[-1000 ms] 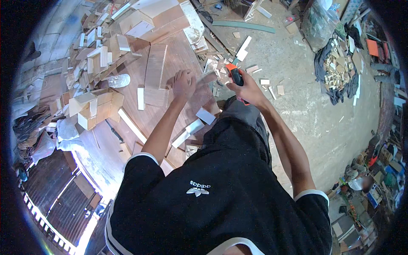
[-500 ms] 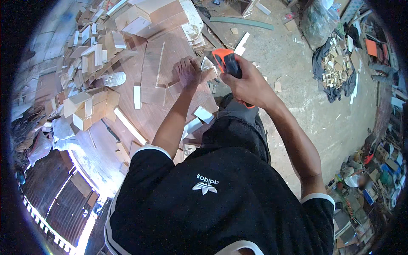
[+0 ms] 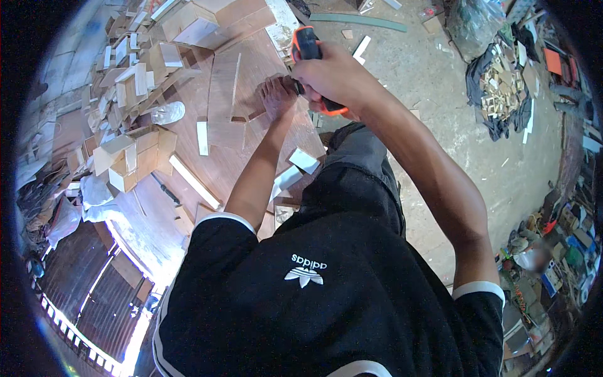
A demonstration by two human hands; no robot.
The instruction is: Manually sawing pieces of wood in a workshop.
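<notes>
My right hand (image 3: 330, 78) is wrapped around the orange-and-black handle of what looks like a hand saw (image 3: 308, 43); its blade is mostly hidden below my hand. Close beside it, my left hand (image 3: 277, 96) bears down on a narrow strip of wood (image 3: 255, 115) at the right edge of the brown worktable (image 3: 248, 160). The fingers curl over the strip, and most of it lies hidden beneath them. A thin brown board (image 3: 223, 94) lies flat to the left of that hand.
Open wooden boxes (image 3: 147, 151) and piled wood pieces (image 3: 135, 78) crowd the table's left side. A clear plastic bottle (image 3: 168, 113) and white-edged strips (image 3: 202, 138) lie nearer. Offcuts fill a dark sack (image 3: 499, 94) on the concrete floor (image 3: 440, 113) at right.
My right hand and the saw have moved left and farther forward, close against my left hand. The handle now stands more upright in view. My left hand stays nearly in place.
</notes>
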